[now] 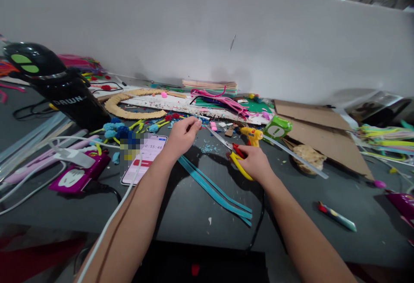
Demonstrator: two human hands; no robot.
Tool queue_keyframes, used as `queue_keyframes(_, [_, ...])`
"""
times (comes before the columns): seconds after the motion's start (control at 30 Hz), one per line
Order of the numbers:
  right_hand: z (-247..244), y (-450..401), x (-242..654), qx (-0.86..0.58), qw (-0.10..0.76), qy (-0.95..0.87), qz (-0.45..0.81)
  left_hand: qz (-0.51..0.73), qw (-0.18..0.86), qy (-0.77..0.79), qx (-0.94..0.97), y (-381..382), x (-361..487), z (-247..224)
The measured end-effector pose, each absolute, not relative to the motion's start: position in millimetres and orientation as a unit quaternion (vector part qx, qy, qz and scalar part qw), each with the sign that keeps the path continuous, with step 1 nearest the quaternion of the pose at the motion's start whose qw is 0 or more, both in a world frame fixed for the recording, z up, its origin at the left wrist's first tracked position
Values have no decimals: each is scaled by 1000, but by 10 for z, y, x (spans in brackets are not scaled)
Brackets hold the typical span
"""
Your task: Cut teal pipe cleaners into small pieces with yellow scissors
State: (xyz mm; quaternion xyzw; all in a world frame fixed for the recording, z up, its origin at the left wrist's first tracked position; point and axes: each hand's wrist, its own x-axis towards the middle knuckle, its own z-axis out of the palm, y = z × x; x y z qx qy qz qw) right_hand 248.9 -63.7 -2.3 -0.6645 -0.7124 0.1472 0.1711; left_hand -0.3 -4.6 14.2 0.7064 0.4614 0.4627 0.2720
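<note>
My right hand (255, 162) is closed around the handles of a pair of scissors (222, 140), which have red and yellow grips. Their blades point up and left, toward the fingertips of my left hand (184, 134). That hand is pinched shut, and what sits between its thumb and finger is too small to make out. Tiny blue clippings (208, 147) lie on the table beneath the blades. Several light-blue fuzzy strips (213, 186) stretch across the table between my forearms. Just beyond my right hand lies a yellow glue gun (252, 134) with a clear glue stick (296, 156) in its back.
At left stand a black bottle (74, 97), a magenta power strip (79, 173) and a lit phone (145, 158). A white cable crosses my left forearm. Cardboard (326, 141), a green packet (278, 127) and a cutter knife (337, 216) lie at right. A white wall rises behind.
</note>
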Motion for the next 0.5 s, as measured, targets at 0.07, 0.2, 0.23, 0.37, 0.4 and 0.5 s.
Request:
queue_keyframes(0.07, [-19, -641, 2489, -664, 171, -713, 146, 461, 271, 462, 708, -45, -4, 140])
queue_keyframes(0.2, [-11, -654, 2484, -667, 181, -707, 150, 463, 274, 464, 704, -46, -2, 145])
queue_keyframes(0.23, [-11, -656, 2483, -666, 183, -707, 151, 464, 274, 464, 703, -46, -1, 146])
queue_keyframes(0.37, [-15, -651, 2478, -667, 180, -709, 144, 467, 275, 462, 702, -45, 2, 147])
queue_keyframes(0.4, [-17, -649, 2477, -668, 178, -708, 142, 467, 276, 461, 702, -46, 3, 146])
queue_keyframes(0.5, [-24, -648, 2478, -667, 177, -710, 143, 466, 276, 459, 704, -50, 3, 150])
